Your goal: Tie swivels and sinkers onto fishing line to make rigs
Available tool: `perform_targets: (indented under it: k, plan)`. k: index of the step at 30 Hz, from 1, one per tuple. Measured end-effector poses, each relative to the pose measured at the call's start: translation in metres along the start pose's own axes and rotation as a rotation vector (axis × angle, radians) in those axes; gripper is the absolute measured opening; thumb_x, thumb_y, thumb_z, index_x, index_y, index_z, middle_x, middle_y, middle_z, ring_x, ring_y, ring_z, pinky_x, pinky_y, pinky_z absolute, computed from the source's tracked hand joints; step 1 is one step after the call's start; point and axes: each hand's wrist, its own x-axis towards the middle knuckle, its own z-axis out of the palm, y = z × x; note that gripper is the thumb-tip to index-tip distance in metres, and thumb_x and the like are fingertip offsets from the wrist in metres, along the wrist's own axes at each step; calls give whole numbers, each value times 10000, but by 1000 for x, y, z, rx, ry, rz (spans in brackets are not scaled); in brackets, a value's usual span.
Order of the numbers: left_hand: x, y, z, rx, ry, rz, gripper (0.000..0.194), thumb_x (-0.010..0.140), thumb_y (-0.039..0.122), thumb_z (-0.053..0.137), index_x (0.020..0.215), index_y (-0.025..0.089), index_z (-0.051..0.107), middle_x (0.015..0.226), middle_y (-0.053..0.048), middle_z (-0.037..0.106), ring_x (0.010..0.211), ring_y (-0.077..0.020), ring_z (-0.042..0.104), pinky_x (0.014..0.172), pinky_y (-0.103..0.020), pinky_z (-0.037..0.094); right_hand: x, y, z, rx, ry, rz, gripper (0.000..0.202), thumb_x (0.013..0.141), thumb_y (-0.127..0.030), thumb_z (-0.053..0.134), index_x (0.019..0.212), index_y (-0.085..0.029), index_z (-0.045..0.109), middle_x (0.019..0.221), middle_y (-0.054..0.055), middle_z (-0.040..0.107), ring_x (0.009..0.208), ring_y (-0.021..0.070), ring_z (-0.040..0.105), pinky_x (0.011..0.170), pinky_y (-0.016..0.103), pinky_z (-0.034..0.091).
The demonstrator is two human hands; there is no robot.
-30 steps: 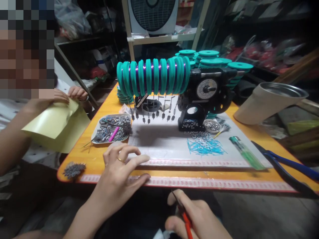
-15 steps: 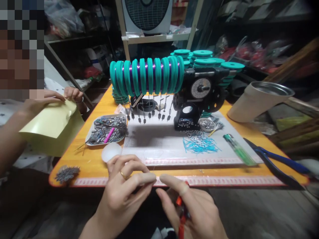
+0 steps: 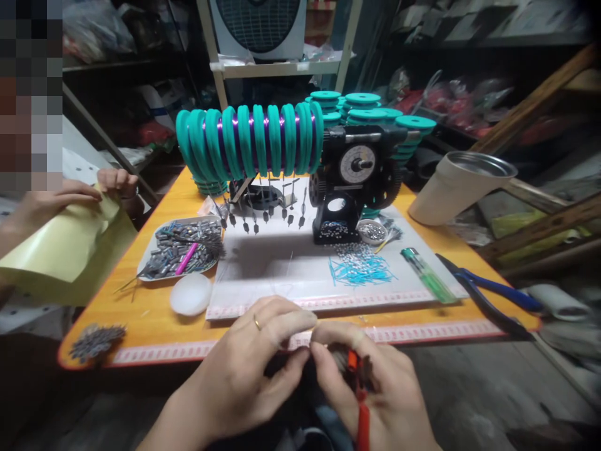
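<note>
Over the table's front edge, my left hand (image 3: 256, 354) has its thumb and index fingertips bent together, with a ring on one finger. Whatever lies between them is too small to make out. My right hand (image 3: 385, 369) meets it fingertip to fingertip. Held in the right palm is a small red-handled tool (image 3: 363, 416), perhaps pliers or snips, its jaws mostly hidden. Pale covers sit on both index fingertips. Beyond the hands is a white board (image 3: 263, 266). Above it, a row of teal spools (image 3: 251, 141) with purple wire is mounted on a black winding machine (image 3: 359, 175).
Left are a tray of small metal parts (image 3: 162, 247), a white round dish (image 3: 190, 294) and a dark cluster of pieces (image 3: 96, 342). Right lie blue tubes (image 3: 361, 270), a green lighter (image 3: 429, 279), blue-handled pliers (image 3: 498, 291) and a beige canister (image 3: 451, 191). A co-worker holds yellow sheets (image 3: 61, 244).
My hands have come together, so the fingertips that were slightly apart now meet. The view has turned a little to the right, shifting the table and machine leftward.
</note>
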Motion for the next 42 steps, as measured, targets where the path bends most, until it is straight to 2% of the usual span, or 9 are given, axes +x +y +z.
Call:
perform_targets:
  k: [3,5,10,16,20,28,31,36,42]
  plan:
    - [0,-6,-1,17,10,-35,279,898,5,566,1107,187,596,917,-51,646,841,-135,630,749,-227,533,2,4,0,-37,-2,49,66,956,-194,570,923,-224,618,613,-58,605,422,75,504,444,183,413]
    - [-1,-8,-2,19,0,-53,263,902,3,567,1079,192,615,890,-43,634,796,-125,623,716,-216,519,3,6,2,-38,-5,60,65,959,-204,565,920,-223,614,587,-69,571,412,72,485,433,179,399]
    - [3,-12,-4,91,-28,-66,172,895,33,590,971,184,616,824,-29,630,720,-133,577,650,-242,472,5,10,9,-27,-27,35,77,945,-152,542,949,-199,603,635,-59,618,451,66,561,479,148,445]
    - [15,-23,-6,330,-99,-93,118,949,94,538,960,151,640,822,-50,606,745,-169,565,654,-283,456,-4,21,1,-302,-36,-20,239,948,-151,551,1184,-169,586,695,-32,678,486,109,624,538,205,485]
    - [21,-23,-4,374,-140,-106,164,959,96,499,935,135,656,824,-59,586,735,-181,567,627,-287,465,-10,24,-5,-360,-71,-57,226,971,-159,544,1193,-155,587,683,-28,686,464,113,624,524,218,478]
    - [25,-16,0,414,-145,-161,149,953,94,510,927,136,651,816,-53,591,735,-204,582,628,-319,480,-9,26,0,-478,-98,-178,308,963,-94,469,1223,-24,618,618,13,674,473,161,634,479,290,438]
    - [25,-15,1,417,-163,-173,128,954,105,525,910,137,641,809,-47,583,732,-207,573,628,-331,480,-5,25,2,-548,-117,-204,378,917,-55,418,1228,5,626,561,-2,634,441,164,606,454,307,408]
    - [24,-15,0,416,-181,-187,127,958,113,522,929,130,645,814,-48,576,733,-216,570,620,-343,484,2,20,3,-664,-165,-207,570,740,-3,359,1235,26,640,520,0,616,426,183,604,434,327,386]
    - [24,-16,2,423,-167,-167,156,965,109,497,939,117,650,814,-59,573,736,-227,573,614,-350,489,10,14,4,-806,-219,-240,586,670,-25,408,1184,16,687,483,-6,602,393,172,593,409,315,366]
